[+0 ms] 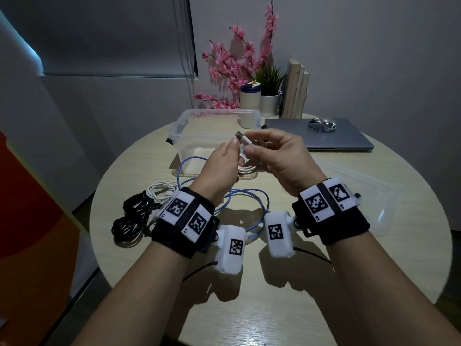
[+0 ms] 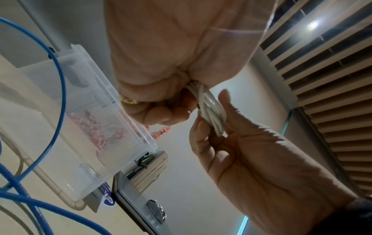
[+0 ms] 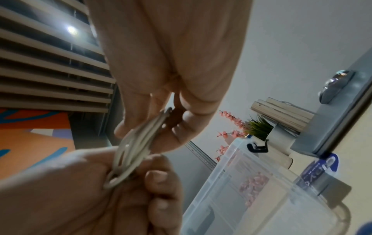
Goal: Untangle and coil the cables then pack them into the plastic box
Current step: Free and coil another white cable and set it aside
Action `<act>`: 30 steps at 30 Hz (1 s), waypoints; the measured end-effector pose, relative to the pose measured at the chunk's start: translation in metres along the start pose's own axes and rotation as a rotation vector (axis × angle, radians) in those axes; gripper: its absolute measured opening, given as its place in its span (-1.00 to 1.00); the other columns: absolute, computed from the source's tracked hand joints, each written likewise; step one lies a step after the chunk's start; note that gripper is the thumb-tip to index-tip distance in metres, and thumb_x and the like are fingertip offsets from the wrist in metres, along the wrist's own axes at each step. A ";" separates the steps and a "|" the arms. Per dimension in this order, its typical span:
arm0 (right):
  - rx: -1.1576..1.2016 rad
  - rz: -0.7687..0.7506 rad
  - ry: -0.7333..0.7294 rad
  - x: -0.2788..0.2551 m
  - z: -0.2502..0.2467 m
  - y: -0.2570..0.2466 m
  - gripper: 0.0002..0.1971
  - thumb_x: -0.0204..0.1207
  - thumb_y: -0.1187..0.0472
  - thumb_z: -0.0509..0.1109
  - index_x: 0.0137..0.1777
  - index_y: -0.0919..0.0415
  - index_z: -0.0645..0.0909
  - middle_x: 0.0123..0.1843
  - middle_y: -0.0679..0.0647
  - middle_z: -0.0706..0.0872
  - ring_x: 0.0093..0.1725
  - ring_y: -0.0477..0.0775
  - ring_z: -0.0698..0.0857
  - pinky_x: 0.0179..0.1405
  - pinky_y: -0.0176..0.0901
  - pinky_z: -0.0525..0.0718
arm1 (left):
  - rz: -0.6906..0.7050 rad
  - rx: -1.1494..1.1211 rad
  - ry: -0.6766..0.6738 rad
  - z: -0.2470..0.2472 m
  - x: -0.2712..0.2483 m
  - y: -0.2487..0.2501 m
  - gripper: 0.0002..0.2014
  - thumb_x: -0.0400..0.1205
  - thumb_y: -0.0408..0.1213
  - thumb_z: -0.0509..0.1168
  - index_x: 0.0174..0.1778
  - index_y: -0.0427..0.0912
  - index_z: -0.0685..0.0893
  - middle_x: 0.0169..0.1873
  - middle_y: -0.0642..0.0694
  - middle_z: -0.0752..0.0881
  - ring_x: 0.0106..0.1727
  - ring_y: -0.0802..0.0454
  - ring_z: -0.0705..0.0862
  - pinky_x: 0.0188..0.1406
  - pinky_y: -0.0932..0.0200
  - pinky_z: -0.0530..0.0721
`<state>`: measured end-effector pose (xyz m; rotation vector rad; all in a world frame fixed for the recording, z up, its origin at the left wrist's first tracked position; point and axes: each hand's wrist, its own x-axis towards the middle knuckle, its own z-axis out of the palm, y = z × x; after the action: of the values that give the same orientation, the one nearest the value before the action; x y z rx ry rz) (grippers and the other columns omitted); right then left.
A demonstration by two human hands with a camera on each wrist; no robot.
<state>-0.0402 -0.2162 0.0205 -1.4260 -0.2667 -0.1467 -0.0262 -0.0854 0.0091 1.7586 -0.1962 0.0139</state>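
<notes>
Nearest the head camera, two forearms in black wrist straps with white marker blocks reach forward over the round table (image 1: pixel 299 283). The left hand (image 1: pixel 219 168) grips a coiled white USB cable (image 1: pixel 247 168), its fingers curled round the bundled loops, while the right hand (image 1: pixel 279 156) pinches the cable's connector end (image 1: pixel 242 138) between thumb and fingertips (the metal plug points up and to the left). Both hands are raised above the table, just in front of the clear plastic box (image 1: pixel 189 121), which stands open with nothing visible inside. On the table below the wrists a blue cable (image 1: pixel 264 203) lies in loose loops, touching a small white cable bundle (image 1: pixel 159 191); beside that lie tangled black cables (image 1: pixel 129 218). The box's clear lid (image 1: pixel 369 186) rests to the right. Farther back are a closed grey laptop (image 1: pixel 349 138) with a silver mouse (image 1: pixel 321 124) on it, pink artificial blossoms (image 1: pixel 232 63) and a potted green plant (image 1: pixel 270 81).
</notes>
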 end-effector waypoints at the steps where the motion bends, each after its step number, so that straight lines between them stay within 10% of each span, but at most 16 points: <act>1: -0.029 -0.017 -0.002 0.001 0.001 0.000 -0.74 0.33 0.48 0.52 -0.01 0.24 0.71 -0.23 0.25 0.73 -0.34 0.06 0.74 -0.27 -0.08 0.77 | 0.011 0.024 0.013 0.001 0.001 -0.001 -0.64 0.79 -0.02 -0.08 0.06 -0.01 0.62 -0.22 -0.03 0.62 -0.16 0.03 0.58 -0.15 0.09 0.50; 6: -0.296 -0.073 0.110 0.006 0.003 0.006 -0.88 0.39 0.40 0.54 -0.19 0.23 0.66 -0.37 0.14 0.66 -0.47 0.00 0.59 -0.51 -0.21 0.60 | 0.047 0.146 0.036 0.001 0.001 -0.002 -0.62 0.79 -0.05 -0.08 0.11 -0.15 0.59 -0.27 0.01 0.54 -0.25 0.08 0.47 -0.20 0.09 0.42; 10: -0.354 -0.073 0.142 0.009 -0.002 0.015 -0.84 0.54 0.17 0.43 -0.25 0.18 0.64 -0.34 0.11 0.65 -0.34 0.02 0.57 -0.26 0.02 0.60 | 0.096 0.265 0.139 -0.007 0.004 -0.004 -0.64 0.78 -0.06 -0.08 -0.09 -0.19 0.51 -0.19 -0.08 0.57 -0.11 -0.09 0.53 -0.08 -0.02 0.50; 15: -0.324 -0.122 0.044 0.005 -0.003 0.009 -0.72 0.52 0.07 0.35 -0.18 0.32 0.64 -0.18 0.21 0.61 -0.21 0.03 0.52 -0.19 -0.16 0.48 | 0.041 0.327 0.248 -0.016 0.010 -0.008 -0.62 0.78 -0.06 -0.09 0.01 -0.25 0.53 -0.02 -0.21 0.63 0.03 -0.18 0.59 -0.07 0.03 0.46; 22: -0.157 -0.047 -0.005 0.002 0.000 0.006 -0.85 0.67 0.27 0.23 -0.03 0.29 0.61 -0.12 0.16 0.65 -0.17 0.00 0.62 -0.27 -0.20 0.66 | 0.015 0.254 0.284 -0.021 0.018 -0.010 -0.63 0.76 -0.03 -0.08 -0.04 -0.21 0.52 0.00 -0.29 0.67 0.08 -0.29 0.63 0.13 -0.18 0.58; 30: 0.076 0.134 0.191 0.008 -0.001 0.007 -0.83 0.75 0.20 0.06 -0.05 0.20 0.41 -0.13 0.27 0.68 -0.28 0.11 0.72 -0.10 0.12 0.71 | 0.319 0.137 -0.078 -0.012 -0.006 0.000 -0.70 0.79 -0.16 -0.01 -0.24 -0.12 0.45 -0.35 -0.07 0.51 -0.37 0.08 0.48 -0.34 0.18 0.51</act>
<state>-0.0302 -0.2161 0.0163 -1.3390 -0.0187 -0.1600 -0.0314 -0.0729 0.0109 1.8490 -0.5423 0.1940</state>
